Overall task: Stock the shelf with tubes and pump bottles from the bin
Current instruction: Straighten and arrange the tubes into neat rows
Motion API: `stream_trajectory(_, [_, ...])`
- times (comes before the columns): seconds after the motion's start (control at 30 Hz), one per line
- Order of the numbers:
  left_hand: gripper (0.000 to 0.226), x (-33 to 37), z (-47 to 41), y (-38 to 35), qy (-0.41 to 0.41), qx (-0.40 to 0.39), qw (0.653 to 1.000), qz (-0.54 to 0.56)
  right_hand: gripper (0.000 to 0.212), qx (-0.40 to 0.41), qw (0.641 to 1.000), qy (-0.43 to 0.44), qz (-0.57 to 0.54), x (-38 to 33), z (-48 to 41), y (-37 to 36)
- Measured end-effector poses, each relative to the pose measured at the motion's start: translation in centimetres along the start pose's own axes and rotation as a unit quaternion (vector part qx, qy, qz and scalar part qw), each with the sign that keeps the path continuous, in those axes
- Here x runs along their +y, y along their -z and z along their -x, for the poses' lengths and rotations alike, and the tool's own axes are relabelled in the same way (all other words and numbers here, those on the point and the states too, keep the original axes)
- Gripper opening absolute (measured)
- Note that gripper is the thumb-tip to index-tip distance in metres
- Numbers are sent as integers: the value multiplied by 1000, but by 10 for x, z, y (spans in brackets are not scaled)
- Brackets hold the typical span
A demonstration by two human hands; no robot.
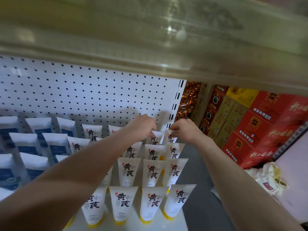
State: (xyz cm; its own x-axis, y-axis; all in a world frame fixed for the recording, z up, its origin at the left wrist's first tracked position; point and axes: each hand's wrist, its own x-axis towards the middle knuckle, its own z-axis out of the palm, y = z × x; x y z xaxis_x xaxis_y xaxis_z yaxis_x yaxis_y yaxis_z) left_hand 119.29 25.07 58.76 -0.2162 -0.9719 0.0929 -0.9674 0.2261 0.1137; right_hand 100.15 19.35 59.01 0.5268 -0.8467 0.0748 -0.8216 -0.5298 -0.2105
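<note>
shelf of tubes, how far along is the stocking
Done: rows of white yellow-capped tubes stand on the white shelf. In hand: left hand and right hand each pinch a back-row tube. Left: unclear; the bin and pump bottles are out of view.

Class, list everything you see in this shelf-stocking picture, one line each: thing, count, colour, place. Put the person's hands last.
Yellow-capped tubes: at least fifteen, white with black characters, in rows on the right part of the shelf.
Blue-labelled tubes: about eight, white, in rows on the left.
Pegboard: one, white with dark holes, behind the tubes.
Upper shelf: one, pale, overhead.
Cartons: several, red and olive-yellow, stacked at right.
Cloth bags: count unclear, white, on the floor at right.
Left hand: one, pinches the top of a back-row tube.
Right hand: one, pinches the top of the neighbouring tube.
</note>
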Motion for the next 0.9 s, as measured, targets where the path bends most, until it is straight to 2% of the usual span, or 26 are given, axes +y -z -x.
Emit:
stream_trajectory(0.3, [32, -1, 3, 0, 15, -6, 1000, 16, 23, -9, 1000, 7, -11, -1, 1, -2])
stream_trajectory(0.53, [17, -1, 4, -2, 20, 13, 999, 27, 16, 0, 1000, 6, -5, -2, 2, -2])
stream_trajectory(0.73, [17, 0, 6, -3, 27, 19, 999, 31, 17, 1, 1000, 4, 2, 1, 5, -2])
stream_trajectory(0.9, [25, -1, 7, -5, 22, 17, 999, 38, 24, -9, 1000, -2, -15, 1, 7, -1])
